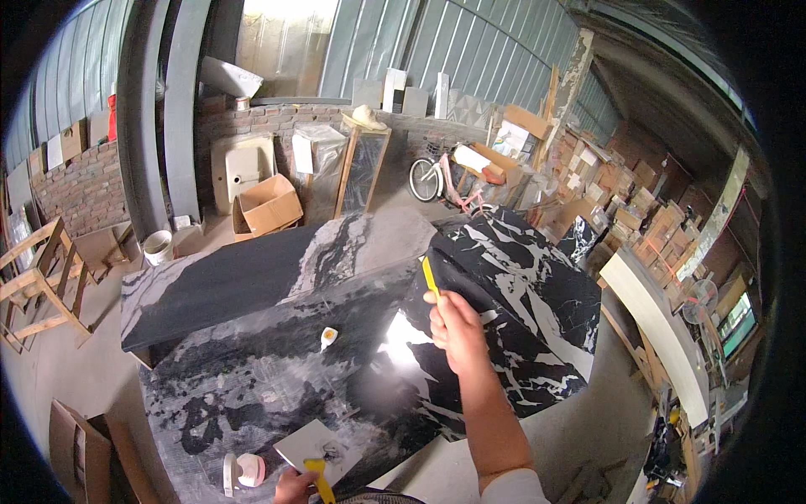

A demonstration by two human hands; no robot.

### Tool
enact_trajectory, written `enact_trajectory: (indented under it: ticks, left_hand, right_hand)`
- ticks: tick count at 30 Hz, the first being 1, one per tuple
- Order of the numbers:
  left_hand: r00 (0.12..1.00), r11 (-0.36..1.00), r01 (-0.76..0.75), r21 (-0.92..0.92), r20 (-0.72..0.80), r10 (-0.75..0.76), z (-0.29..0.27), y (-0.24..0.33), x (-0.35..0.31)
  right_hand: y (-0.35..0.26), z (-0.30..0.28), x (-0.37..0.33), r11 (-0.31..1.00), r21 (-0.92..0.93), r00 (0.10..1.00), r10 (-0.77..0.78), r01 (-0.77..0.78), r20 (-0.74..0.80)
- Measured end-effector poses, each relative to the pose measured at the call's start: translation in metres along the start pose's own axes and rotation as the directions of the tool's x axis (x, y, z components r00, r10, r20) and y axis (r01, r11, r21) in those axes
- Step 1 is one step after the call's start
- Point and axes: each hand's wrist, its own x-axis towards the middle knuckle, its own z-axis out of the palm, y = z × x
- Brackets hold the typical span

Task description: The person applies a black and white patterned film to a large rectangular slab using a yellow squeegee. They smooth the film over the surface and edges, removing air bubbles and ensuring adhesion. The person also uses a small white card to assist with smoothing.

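Observation:
My right hand [457,331] reaches out over the stone slabs, its fingers closed around a slim yellow tool [431,275]. The tool's far end meets the raised edge of a black slab with white veins [529,294]; its exact tip is too small to make out. Low in the view, my left hand [295,487] grips the near edge of a white square board [312,443] smeared with dark grey paste. A yellow-handled scraper [316,472] lies across that board beside my left fingers. Left of the black slab stretches a grey-and-black patterned slab [243,286].
On the dark worktop [227,370] sit a small white container with orange-brown contents [328,338] and a white-and-pink tub [250,470]. Wooden frames [46,281] stand at left. A cardboard box [267,206], a pink bicycle [445,181] and stacked cartons [638,202] are farther back.

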Motion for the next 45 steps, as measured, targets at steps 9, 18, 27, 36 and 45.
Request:
enact_trajectory:
  ticks: [9,18,27,36,45]
  left_hand:
    - [0.998,0.999,0.035,0.015,-0.051,-0.034,0.019,0.011,-0.007]
    - [0.922,0.646,-0.376,0.664,0.196,0.335,-0.003,-0.006,0.002]
    - [0.998,0.998,0.009,0.059,-0.058,-0.006,0.012,0.007,-0.006]
    - [0.995,0.996,0.043,0.08,-0.093,-0.036,0.003,-0.003,0.006]
    - [0.996,0.984,-0.023,0.176,-0.084,0.039,-0.003,-0.011,0.016]
  right_hand:
    - [-0.106,-0.045,-0.071,0.064,-0.935,0.81,-0.523,0.35,0.267]
    - [-0.111,-0.04,-0.051,-0.021,-0.96,0.907,-0.322,0.281,0.272]
    - [-0.107,-0.04,-0.038,-0.111,-0.949,0.888,-0.336,0.295,0.315]
    - [-0.121,-0.027,-0.045,-0.176,-0.953,0.91,-0.297,0.247,0.29]
    - [-0.118,-0.031,-0.042,-0.198,-0.953,0.922,-0.267,0.231,0.279]
